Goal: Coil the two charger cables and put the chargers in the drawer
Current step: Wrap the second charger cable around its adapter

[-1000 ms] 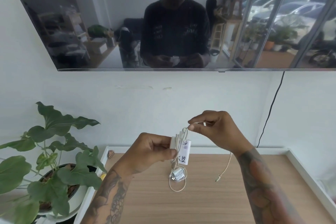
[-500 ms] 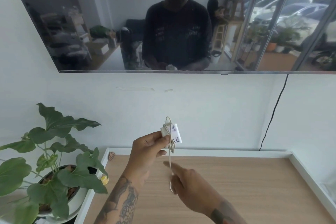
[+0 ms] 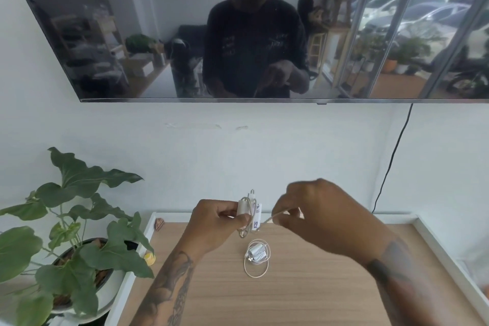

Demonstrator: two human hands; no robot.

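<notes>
My left hand (image 3: 215,225) grips a white charger (image 3: 244,208) with a paper label, held upright above the wooden top; cable loops lie around the charger body. My right hand (image 3: 320,216) is to its right and pinches the pale cable (image 3: 270,218), which runs taut from the charger to my fingertips. A second white charger (image 3: 256,251) with its cable wound in loose loops lies on the wood below my hands. No drawer is in view.
The wooden top (image 3: 304,286) has a raised white rim (image 3: 447,254). A potted plant (image 3: 76,222) stands at the left, with a small yellow object (image 3: 149,258) beside it. A wall-mounted screen (image 3: 238,26) hangs above, and a black cord (image 3: 391,159) runs down the wall.
My right hand has come up from below the charger to its right side, carrying the cable with it. My left hand has stayed about where it was, holding the charger.
</notes>
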